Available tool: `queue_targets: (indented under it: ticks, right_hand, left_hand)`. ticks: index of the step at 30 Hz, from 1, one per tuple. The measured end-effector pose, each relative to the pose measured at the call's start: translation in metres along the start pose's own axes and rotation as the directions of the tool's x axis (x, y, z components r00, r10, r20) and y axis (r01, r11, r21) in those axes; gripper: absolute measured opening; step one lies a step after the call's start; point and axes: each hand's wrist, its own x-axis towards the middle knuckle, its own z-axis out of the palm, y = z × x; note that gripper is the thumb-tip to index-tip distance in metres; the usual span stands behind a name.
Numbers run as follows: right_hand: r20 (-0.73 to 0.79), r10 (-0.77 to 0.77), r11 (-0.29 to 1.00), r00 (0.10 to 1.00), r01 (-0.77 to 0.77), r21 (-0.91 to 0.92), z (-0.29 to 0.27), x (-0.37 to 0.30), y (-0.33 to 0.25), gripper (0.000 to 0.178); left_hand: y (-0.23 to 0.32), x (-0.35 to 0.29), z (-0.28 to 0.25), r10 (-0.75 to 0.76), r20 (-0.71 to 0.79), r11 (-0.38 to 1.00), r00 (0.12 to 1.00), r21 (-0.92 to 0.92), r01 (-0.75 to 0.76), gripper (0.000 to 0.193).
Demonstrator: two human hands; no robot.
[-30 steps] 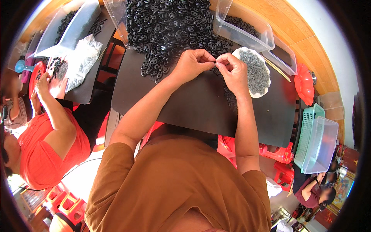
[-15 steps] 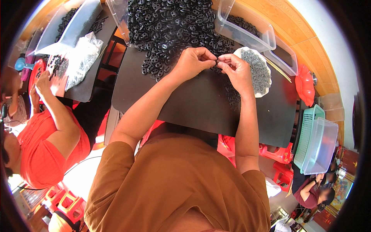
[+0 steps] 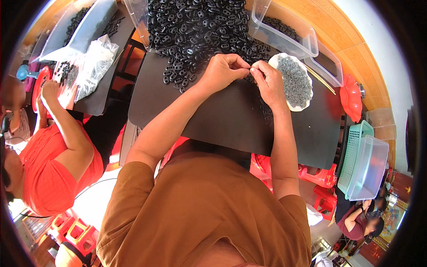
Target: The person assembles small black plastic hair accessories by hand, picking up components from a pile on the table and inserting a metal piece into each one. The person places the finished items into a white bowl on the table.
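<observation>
Above the dark table [image 3: 213,118], my left hand [image 3: 223,73] and my right hand [image 3: 269,83] meet at the fingertips. Each is closed in a pinch of thumb and forefinger. Whatever lies between the fingertips is too small and too covered to make out. Just beyond my hands spreads a large heap of black oval plastic pieces with two holes [image 3: 195,29]. Close to the right of my right hand stands a white scalloped dish [image 3: 307,103] full of small grey, see-through pieces [image 3: 293,82]. More small dark pieces lie partly hidden beside my right wrist.
Clear plastic bins [image 3: 284,38] stand at the back right, with thin sticks [image 3: 322,79] near the dish. A red dish [image 3: 350,98] and a green basket [image 3: 351,155] are farther right. At left, a person in red [image 3: 58,155] works at another table.
My right hand has shifted slightly left, its fingers drawn closer together against my left fingertips. A small dark piece visible between the fingertips before is now hidden. My left hand has barely moved.
</observation>
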Motion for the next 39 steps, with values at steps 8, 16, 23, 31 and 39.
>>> queue_targets:
  ticks: [8, 16, 23, 31, 39]
  right_hand:
    - [-0.012, 0.176, 0.960, 0.984, -0.168, 0.225, 0.000, 0.002, 0.000, 0.010]
    - [-0.114, 0.149, 0.909, 0.982, -0.090, 0.407, 0.006, 0.002, 0.016, 0.019]
    - [-0.139, 0.133, 0.926, 0.981, -0.073, 0.371, 0.008, 0.002, 0.015, 0.014]
    - [-0.150, 0.102, 0.948, 0.983, -0.051, 0.313, 0.008, 0.001, 0.015, 0.011]
    - [-0.135, 0.121, 0.892, 0.983, -0.048, 0.450, 0.014, 0.002, 0.008, 0.012]
  left_hand:
    - [-0.009, 0.003, 0.005, -0.092, -0.006, 0.932, 0.996, -0.353, 0.084, 0.013]
    - [-0.011, 0.003, 0.008, -0.106, -0.015, 0.860, 0.994, -0.504, 0.084, 0.013]
    - [-0.008, 0.002, 0.007, -0.059, -0.027, 0.932, 0.998, -0.361, 0.045, 0.013]
    - [-0.008, 0.003, 0.006, -0.082, -0.009, 0.916, 0.997, -0.394, 0.072, 0.011]
    - [-0.006, 0.002, 0.003, -0.042, -0.025, 0.924, 0.999, -0.382, 0.030, 0.010]
